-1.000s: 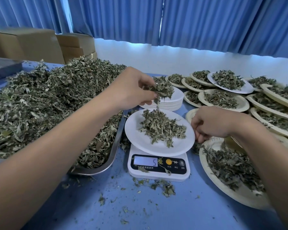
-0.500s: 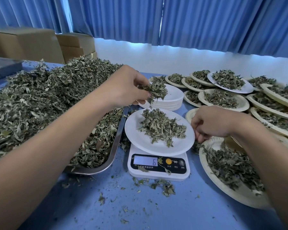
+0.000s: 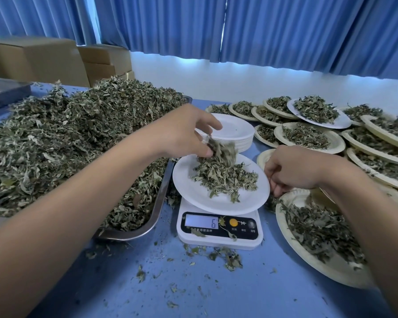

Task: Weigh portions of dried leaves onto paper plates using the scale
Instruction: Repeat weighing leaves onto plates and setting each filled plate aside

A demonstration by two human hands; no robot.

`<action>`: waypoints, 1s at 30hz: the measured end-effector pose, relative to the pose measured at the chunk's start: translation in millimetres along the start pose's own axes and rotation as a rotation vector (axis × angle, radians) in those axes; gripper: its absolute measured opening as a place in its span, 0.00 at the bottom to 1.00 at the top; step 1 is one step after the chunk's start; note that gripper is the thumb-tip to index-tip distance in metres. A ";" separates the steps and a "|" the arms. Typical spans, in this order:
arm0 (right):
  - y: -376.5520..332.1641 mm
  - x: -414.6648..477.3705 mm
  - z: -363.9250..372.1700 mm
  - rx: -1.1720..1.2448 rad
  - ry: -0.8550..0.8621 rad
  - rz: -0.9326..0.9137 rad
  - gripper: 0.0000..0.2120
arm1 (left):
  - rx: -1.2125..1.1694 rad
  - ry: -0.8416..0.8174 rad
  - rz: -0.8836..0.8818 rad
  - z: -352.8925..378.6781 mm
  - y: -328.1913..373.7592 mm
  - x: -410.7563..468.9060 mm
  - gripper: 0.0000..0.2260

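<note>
Left hand [image 3: 184,131] has dropped from above the plate stack [image 3: 236,129] to the white plate [image 3: 193,193] on the scale [image 3: 218,241], fingers pinching dried leaves [image 3: 223,150]. Right hand [image 3: 292,171], fingers curled, grip unclear, sits at the plate's right rim; leaf-flecked surface [image 3: 193,292] lies in front.

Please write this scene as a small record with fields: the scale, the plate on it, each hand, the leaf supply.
scale: display shows 6
plate on it: white paper plate, small leaf heap
left hand: pinches a leaf tuft just above the heap
right hand: fingers curled beside the plate's right rim
supply: metal tray heaped with dried leaves
</note>
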State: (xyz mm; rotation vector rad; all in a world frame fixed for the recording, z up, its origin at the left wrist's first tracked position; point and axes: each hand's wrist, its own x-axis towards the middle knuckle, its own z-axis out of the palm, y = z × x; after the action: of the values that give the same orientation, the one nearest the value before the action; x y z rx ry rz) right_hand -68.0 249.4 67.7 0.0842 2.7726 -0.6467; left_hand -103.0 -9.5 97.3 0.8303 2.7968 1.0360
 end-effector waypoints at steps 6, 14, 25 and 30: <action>0.4 -0.1 -0.1 0.004 0.005 0.006 0.17 | 0.083 -0.100 -0.037 -15.5 -5.2 -1.4 0.16; 0.7 1.1 0.7 -0.008 0.014 0.006 0.18 | 0.646 -0.325 -0.306 -39.3 -37.8 -1.5 0.27; 2.7 2.4 1.5 -0.001 0.015 0.007 0.18 | 0.593 -0.502 -0.304 -23.6 -58.0 7.1 0.10; 2.7 0.7 1.0 0.018 0.014 0.002 0.18 | 0.629 -0.475 -0.232 -27.5 -52.3 5.4 0.09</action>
State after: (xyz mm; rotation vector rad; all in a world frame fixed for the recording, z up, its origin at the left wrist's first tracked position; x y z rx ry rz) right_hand -68.1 251.4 65.5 0.0952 2.7797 -0.6733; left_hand -138.2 -56.2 87.1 0.6432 2.6920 -0.0948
